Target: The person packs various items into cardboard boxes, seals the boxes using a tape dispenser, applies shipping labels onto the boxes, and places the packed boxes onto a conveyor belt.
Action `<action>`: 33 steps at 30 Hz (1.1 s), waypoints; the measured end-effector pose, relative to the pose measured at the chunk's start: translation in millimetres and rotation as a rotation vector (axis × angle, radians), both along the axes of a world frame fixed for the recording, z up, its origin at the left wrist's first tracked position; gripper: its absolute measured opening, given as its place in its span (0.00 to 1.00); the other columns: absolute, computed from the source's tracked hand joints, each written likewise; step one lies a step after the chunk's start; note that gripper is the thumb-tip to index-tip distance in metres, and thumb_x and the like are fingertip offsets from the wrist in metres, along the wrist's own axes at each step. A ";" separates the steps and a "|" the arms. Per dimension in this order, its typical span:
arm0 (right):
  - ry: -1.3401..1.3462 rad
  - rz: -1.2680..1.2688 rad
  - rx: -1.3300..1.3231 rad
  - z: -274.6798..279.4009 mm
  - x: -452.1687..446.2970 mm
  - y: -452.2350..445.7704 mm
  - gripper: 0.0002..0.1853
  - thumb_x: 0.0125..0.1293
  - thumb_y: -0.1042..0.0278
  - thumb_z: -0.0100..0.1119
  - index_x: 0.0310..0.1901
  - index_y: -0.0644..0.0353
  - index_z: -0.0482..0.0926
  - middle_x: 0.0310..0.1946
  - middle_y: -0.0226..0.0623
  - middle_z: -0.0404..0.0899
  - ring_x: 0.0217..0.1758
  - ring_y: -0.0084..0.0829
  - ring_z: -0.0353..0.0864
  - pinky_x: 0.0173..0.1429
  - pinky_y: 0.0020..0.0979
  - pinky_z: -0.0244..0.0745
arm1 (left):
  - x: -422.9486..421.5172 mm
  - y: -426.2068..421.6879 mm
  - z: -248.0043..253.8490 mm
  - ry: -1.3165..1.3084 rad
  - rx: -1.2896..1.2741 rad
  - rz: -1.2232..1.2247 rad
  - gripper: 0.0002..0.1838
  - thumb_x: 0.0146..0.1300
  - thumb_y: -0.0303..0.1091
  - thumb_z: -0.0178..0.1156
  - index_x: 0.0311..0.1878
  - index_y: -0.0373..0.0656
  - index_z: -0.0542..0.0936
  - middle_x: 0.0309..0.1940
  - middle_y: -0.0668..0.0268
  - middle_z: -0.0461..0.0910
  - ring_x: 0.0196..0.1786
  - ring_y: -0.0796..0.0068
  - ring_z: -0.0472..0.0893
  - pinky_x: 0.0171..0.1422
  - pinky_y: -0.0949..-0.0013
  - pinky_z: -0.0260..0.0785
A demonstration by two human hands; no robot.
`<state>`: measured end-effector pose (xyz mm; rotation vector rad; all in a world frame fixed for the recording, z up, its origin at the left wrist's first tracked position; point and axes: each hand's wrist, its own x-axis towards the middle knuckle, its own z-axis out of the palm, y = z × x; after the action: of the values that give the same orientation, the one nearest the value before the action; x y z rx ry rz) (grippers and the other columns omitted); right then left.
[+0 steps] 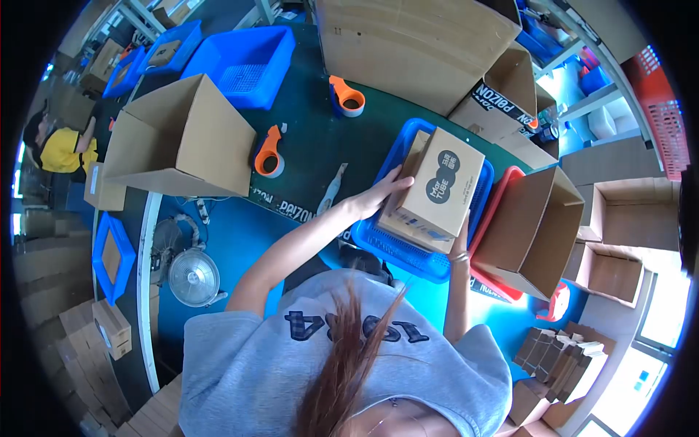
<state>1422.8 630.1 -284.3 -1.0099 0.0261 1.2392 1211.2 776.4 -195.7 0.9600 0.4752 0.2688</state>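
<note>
A closed cardboard box with black round printing (444, 178) lies on top of another cardboard box (415, 231) in a blue basket (408, 261). My left hand (380, 195) is at the left side of the boxes, its fingers resting over the edge of the printed box. At the right side of the boxes is my right hand (460, 244), its fingers mostly hidden behind the printed box. Just right of the blue basket, a red basket (501, 200) holds an open, empty carton (528, 226).
Two orange tape dispensers (269, 162) (351, 102) lie on the green table (306, 131). An open carton (178, 142) stands at the left, a blue bin (244, 65) behind it. A large carton (415, 51) stands at the back. A person in yellow (65, 149) is far left.
</note>
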 end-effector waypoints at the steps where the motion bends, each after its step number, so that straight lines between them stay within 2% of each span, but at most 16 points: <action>1: -0.039 0.030 0.046 -13.3 7.5 -3.7 0.24 0.73 0.54 0.45 0.66 0.57 0.65 0.54 0.38 0.76 0.51 0.29 0.77 0.55 0.28 0.73 | -4.1 -0.6 8.0 -0.014 0.026 -0.006 0.61 0.53 0.67 0.60 0.74 0.39 0.37 0.75 0.50 0.37 0.76 0.51 0.42 0.75 0.45 0.36; 3: -0.122 0.100 0.133 -28.7 20.1 -11.1 0.25 0.73 0.54 0.46 0.66 0.57 0.65 0.55 0.38 0.76 0.52 0.31 0.77 0.56 0.28 0.73 | -13.5 -4.1 24.8 -0.049 0.073 -0.009 0.63 0.50 0.66 0.63 0.75 0.40 0.38 0.75 0.51 0.38 0.76 0.51 0.43 0.75 0.46 0.38; 5: -0.036 0.031 0.043 -27.3 20.8 -18.4 0.23 0.72 0.57 0.49 0.64 0.57 0.67 0.54 0.38 0.76 0.52 0.31 0.77 0.55 0.29 0.74 | -29.9 -9.1 42.0 -0.076 0.086 0.033 0.63 0.49 0.64 0.65 0.74 0.40 0.39 0.74 0.50 0.40 0.75 0.51 0.44 0.74 0.47 0.39; 8: -0.136 0.109 0.054 2.7 21.9 -13.3 0.26 0.69 0.54 0.50 0.65 0.57 0.66 0.55 0.40 0.75 0.53 0.34 0.76 0.56 0.31 0.73 | -64.9 -9.0 78.7 -0.136 0.154 0.190 0.64 0.44 0.57 0.71 0.74 0.40 0.41 0.72 0.49 0.45 0.74 0.50 0.49 0.74 0.48 0.42; 11: -0.332 0.244 0.078 65.6 -11.0 14.8 0.31 0.65 0.50 0.52 0.65 0.59 0.64 0.55 0.43 0.73 0.55 0.38 0.74 0.56 0.34 0.71 | -114.8 -16.9 135.0 -0.176 0.170 0.311 0.65 0.41 0.55 0.72 0.74 0.40 0.41 0.72 0.49 0.46 0.73 0.49 0.49 0.74 0.48 0.42; 14: -0.601 0.422 0.165 147.6 -103.4 63.0 0.36 0.61 0.46 0.54 0.66 0.60 0.62 0.56 0.46 0.71 0.56 0.41 0.72 0.57 0.37 0.70 | -225.3 -10.7 190.5 -0.307 0.142 0.453 0.65 0.37 0.50 0.72 0.74 0.42 0.42 0.71 0.51 0.49 0.72 0.50 0.51 0.73 0.46 0.44; 16: -0.761 0.537 0.286 209.0 -143.2 93.9 0.40 0.58 0.44 0.56 0.67 0.61 0.61 0.56 0.48 0.70 0.57 0.44 0.71 0.58 0.40 0.68 | -245.2 -11.0 198.9 -0.353 0.139 0.526 0.64 0.36 0.48 0.72 0.74 0.43 0.43 0.70 0.52 0.51 0.71 0.50 0.53 0.72 0.45 0.45; 20: -1.065 0.728 0.585 334.3 -207.8 169.6 0.47 0.52 0.38 0.58 0.68 0.62 0.59 0.57 0.52 0.67 0.59 0.49 0.68 0.59 0.44 0.66 | -267.3 -5.0 160.7 -0.890 0.311 0.586 0.51 0.42 0.39 0.66 0.72 0.48 0.53 0.67 0.61 0.63 0.67 0.63 0.65 0.69 0.58 0.58; 22: -1.124 0.806 0.663 371.5 -248.1 223.2 0.51 0.49 0.36 0.60 0.68 0.63 0.57 0.58 0.54 0.66 0.59 0.51 0.67 0.60 0.46 0.65 | -284.3 -0.6 160.4 -1.028 0.367 0.571 0.48 0.44 0.36 0.65 0.72 0.49 0.56 0.66 0.63 0.65 0.66 0.66 0.67 0.68 0.61 0.61; 24: -1.079 0.854 0.690 378.1 -272.0 267.0 0.54 0.46 0.33 0.61 0.69 0.64 0.56 0.58 0.56 0.64 0.60 0.54 0.66 0.60 0.48 0.64 | -291.6 -1.2 167.8 -0.902 0.355 0.874 0.39 0.51 0.46 0.57 0.69 0.51 0.60 0.65 0.64 0.66 0.65 0.68 0.67 0.67 0.62 0.59; 26: -1.036 0.845 0.759 369.5 -296.5 291.1 0.54 0.46 0.36 0.64 0.68 0.65 0.57 0.57 0.58 0.65 0.58 0.53 0.68 0.59 0.46 0.67 | -310.1 -0.1 176.8 -0.775 0.334 1.179 0.34 0.58 0.56 0.49 0.67 0.52 0.64 0.64 0.64 0.67 0.64 0.70 0.67 0.66 0.63 0.58; 28: -1.125 0.836 0.816 370.9 -371.9 305.9 0.50 0.45 0.45 0.69 0.66 0.66 0.58 0.54 0.59 0.67 0.53 0.50 0.73 0.55 0.40 0.71 | -372.3 9.6 183.8 -0.636 0.253 1.480 0.33 0.66 0.66 0.42 0.64 0.53 0.68 0.63 0.65 0.67 0.63 0.73 0.66 0.65 0.65 0.56; 31: -1.173 0.838 0.784 370.7 -494.0 341.1 0.49 0.45 0.48 0.70 0.65 0.66 0.59 0.54 0.59 0.68 0.51 0.48 0.74 0.53 0.38 0.72 | -483.0 30.0 187.6 -0.537 0.080 1.637 0.34 0.65 0.66 0.42 0.65 0.53 0.66 0.64 0.65 0.65 0.64 0.70 0.64 0.65 0.64 0.54; 33: -1.140 0.827 0.738 362.4 -521.0 359.9 0.48 0.44 0.51 0.71 0.64 0.66 0.59 0.53 0.58 0.68 0.50 0.46 0.75 0.52 0.36 0.73 | -518.2 44.7 186.3 -0.400 -0.090 1.757 0.34 0.65 0.66 0.42 0.66 0.53 0.65 0.65 0.65 0.63 0.65 0.68 0.62 0.65 0.63 0.53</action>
<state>901.8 990.0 78.1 -0.9317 -1.7428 1.0439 693.0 821.0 -9.4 0.1330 0.8395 1.9460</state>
